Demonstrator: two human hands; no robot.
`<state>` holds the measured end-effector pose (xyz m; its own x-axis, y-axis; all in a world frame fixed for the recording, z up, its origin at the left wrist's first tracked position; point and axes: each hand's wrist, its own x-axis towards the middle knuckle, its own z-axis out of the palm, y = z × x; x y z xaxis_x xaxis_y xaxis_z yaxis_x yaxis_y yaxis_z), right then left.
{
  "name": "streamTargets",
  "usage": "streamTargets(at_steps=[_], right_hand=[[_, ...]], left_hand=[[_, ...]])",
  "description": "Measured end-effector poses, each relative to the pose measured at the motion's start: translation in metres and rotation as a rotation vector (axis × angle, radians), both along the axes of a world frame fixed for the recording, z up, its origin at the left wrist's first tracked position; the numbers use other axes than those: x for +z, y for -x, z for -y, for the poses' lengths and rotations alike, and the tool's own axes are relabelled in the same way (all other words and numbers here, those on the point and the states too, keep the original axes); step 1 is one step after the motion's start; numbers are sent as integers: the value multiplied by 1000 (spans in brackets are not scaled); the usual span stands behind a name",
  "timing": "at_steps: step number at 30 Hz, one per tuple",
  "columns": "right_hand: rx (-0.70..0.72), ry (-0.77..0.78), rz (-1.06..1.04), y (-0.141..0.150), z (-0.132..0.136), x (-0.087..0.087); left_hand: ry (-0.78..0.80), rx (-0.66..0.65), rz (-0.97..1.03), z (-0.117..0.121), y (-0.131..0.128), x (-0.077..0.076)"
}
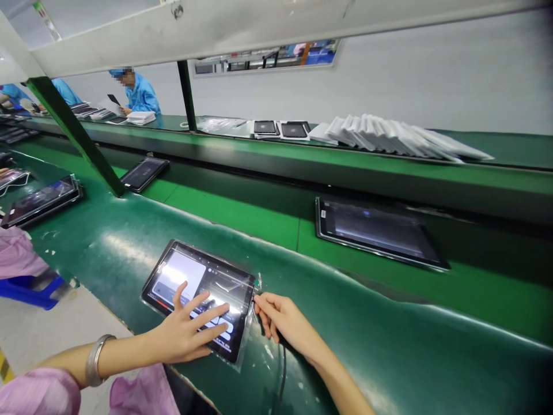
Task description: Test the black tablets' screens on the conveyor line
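A tablet [190, 276] with a lit screen lies flat on the green bench [345, 323] near its front edge. My left hand [190, 331] rests on the screen, fingers spread, touching the lower right part of the display. My right hand [280, 320] is at the tablet's right edge, fingers pinched on a black cable plug [258, 300] that meets the tablet's side. The cable [283, 374] runs down toward me under my wrist. A silver bracelet [95, 358] is on my left wrist.
Another dark tablet [375, 233] lies on the conveyor belt [242, 216] beyond. More tablets [142, 173] sit to the left [41, 202]. A green post [78, 135] slants up at left. Stacked white sleeves [401, 138] and tablets [280, 129] sit on the far shelf. People in blue work at far left.
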<state>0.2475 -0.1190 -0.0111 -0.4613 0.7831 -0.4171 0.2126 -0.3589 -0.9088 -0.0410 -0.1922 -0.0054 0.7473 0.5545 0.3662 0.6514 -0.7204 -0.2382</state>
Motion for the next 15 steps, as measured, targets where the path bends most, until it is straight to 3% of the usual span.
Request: streamTargets(at_steps=[4,15], right_hand=[[53,36,-35,-3,-5,2],[25,68,-40,-2,-3,1]], left_hand=[[17,8,20,-1,-1,-3],[-15,-9,70,-1,-2,-9]])
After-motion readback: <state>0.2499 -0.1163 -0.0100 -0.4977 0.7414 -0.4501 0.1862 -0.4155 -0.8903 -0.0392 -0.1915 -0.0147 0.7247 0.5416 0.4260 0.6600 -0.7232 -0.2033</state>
